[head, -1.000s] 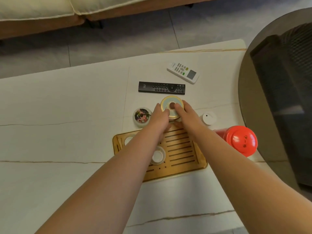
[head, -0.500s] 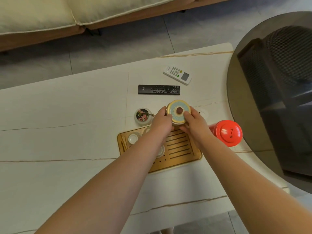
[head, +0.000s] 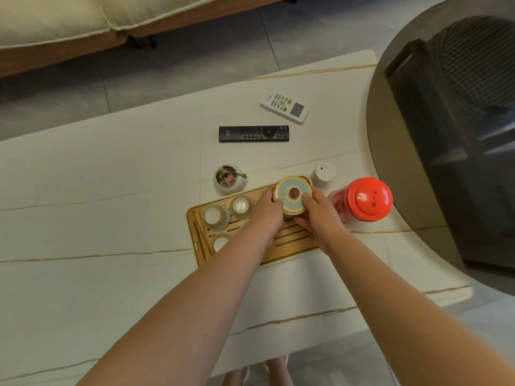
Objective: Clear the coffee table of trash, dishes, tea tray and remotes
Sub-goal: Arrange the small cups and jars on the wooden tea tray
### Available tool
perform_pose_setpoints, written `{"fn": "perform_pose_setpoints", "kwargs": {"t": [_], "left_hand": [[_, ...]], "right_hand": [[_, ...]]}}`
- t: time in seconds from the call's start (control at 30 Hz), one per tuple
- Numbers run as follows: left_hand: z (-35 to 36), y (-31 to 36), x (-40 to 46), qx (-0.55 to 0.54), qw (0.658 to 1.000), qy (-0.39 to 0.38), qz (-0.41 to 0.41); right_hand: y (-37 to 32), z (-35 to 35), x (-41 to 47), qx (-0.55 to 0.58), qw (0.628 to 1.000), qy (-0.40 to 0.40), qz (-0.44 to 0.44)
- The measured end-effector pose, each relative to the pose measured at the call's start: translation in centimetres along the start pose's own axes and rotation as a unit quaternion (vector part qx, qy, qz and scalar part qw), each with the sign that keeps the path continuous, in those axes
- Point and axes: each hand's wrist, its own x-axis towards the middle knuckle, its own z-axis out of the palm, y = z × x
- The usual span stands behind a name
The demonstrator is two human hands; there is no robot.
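A lidded teapot [head: 292, 194] with a pale blue and gold lid is over the far right part of the wooden tea tray [head: 289, 240]. My left hand [head: 267, 211] grips its left side and my right hand [head: 317, 211] grips its right side. Three small cups [head: 214, 217] stand on the tray's left part. A black remote [head: 253, 133] and a white remote [head: 283, 107] lie further back on the white coffee table [head: 111, 218]. My hands hide the teapot's body.
A small bowl of scraps [head: 228, 178] sits just behind the tray. A white round lid [head: 323, 173] and a red canister [head: 363, 200] stand to the right. A dark round glass table [head: 404, 190] overlaps the right end. A sofa [head: 83, 23] is beyond.
Both hands have brought the teapot back from the table behind the tray onto the tray's far right part. The view has shifted, so everything sits lower in it.
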Motion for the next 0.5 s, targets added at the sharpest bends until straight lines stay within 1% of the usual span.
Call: {"fn": "perform_pose_setpoints", "kwargs": {"t": [0.27,0.33,0.4,0.5], "left_hand": [[-0.1,-0.2,-0.2,0.017,1.000,-0.004,-0.006],[-0.2,0.0,-0.4,0.020,1.000,-0.006,-0.004],[-0.4,0.3,-0.5,0.025,1.000,-0.005,0.001],[-0.9,0.8,-0.7,0.056,0.998,-0.012,0.007]], "right_hand": [[0.4,0.0,-0.2,-0.021,1.000,0.004,-0.013],[0.1,0.2,-0.3,-0.051,0.998,0.011,-0.022],[-0.5,0.3,-0.6,-0.103,0.994,0.015,-0.043],[-1.5,0.6,-1.3,-0.161,0.984,0.017,-0.072]]}}
